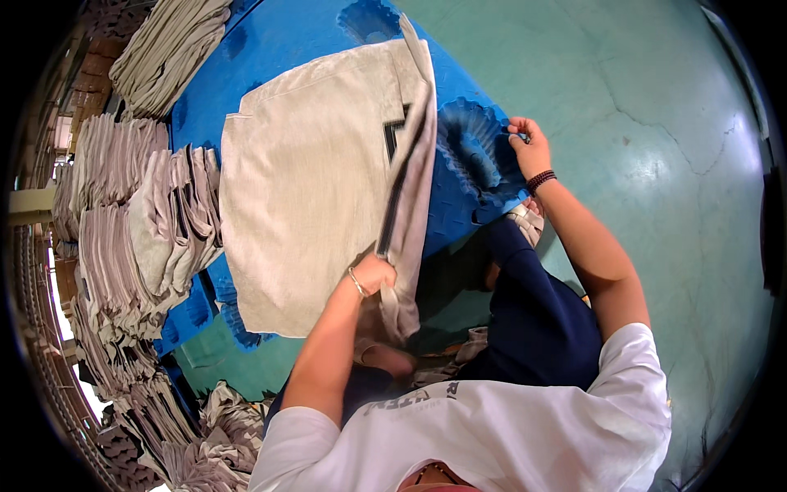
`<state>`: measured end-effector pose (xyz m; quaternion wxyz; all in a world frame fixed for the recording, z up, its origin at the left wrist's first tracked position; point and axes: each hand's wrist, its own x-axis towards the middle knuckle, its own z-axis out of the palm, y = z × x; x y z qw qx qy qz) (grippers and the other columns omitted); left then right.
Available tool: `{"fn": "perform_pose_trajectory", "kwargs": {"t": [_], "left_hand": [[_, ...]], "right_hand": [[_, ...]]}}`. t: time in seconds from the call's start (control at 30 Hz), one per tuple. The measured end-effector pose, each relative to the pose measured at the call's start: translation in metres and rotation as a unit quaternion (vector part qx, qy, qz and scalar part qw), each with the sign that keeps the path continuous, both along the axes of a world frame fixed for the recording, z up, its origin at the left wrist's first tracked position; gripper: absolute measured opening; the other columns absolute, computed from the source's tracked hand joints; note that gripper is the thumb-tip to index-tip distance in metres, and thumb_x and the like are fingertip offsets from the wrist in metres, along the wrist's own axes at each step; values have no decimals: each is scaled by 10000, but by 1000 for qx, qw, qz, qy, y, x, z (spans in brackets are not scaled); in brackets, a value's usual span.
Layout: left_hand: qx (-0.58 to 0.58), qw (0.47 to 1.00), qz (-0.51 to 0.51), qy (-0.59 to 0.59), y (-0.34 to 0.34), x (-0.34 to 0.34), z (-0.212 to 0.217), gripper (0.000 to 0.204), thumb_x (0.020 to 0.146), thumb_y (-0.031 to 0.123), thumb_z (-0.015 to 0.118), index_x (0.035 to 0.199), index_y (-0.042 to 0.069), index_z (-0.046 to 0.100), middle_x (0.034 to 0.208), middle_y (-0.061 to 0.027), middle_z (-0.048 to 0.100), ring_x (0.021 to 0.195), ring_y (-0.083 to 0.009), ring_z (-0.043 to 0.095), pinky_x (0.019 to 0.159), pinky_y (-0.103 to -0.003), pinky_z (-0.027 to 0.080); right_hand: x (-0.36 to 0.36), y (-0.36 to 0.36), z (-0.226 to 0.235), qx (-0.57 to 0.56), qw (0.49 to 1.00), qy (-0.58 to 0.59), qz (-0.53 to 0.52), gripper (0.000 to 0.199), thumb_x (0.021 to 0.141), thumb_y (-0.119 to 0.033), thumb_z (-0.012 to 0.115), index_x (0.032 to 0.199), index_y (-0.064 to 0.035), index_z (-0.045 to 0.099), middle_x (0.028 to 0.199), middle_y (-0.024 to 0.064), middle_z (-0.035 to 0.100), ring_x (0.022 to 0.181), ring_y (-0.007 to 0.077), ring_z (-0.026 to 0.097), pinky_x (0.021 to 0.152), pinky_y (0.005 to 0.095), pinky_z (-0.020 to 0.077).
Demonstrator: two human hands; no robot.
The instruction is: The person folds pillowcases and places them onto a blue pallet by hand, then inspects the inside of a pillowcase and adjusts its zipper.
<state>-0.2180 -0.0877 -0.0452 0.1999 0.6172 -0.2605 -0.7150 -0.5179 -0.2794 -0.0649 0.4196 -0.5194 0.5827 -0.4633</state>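
Observation:
A large beige cloth piece (316, 156) lies spread over a blue plastic surface (447, 217). Its right side is folded up lengthwise, and a dark strip (397, 197) runs down along that fold. With fingers closed, my left hand (375, 274) grips the cloth at its near right edge, at the lower end of the strip. Off to the right, my right hand (531, 149) is apart from the cloth, beside a scalloped hollow in the blue surface. Its fingers are curled with the tips together; whatever may be between them is too small to make out.
Stacks of folded beige cloth (123, 238) line the left side, with another bundle (168, 57) at the far left. A crumpled heap (225, 426) sits at the lower left. My legs (533, 320) are close under the surface's near edge. Green floor (656, 205) extends to the right.

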Motion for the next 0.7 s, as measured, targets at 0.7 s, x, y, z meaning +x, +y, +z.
{"fn": "perform_pose_trajectory", "kwargs": {"t": [0.7], "left_hand": [[-66,703,-699,-109,52,-6,46,401,680,228,551,1040,74,466,901,-172,562,845,-321,538,723,-367,427]], "right_hand": [[52,-4,17,40,990,-133,11,121,691,-31,550,812,-34,534,684,3,509,617,76,462,576,222,402]]}}
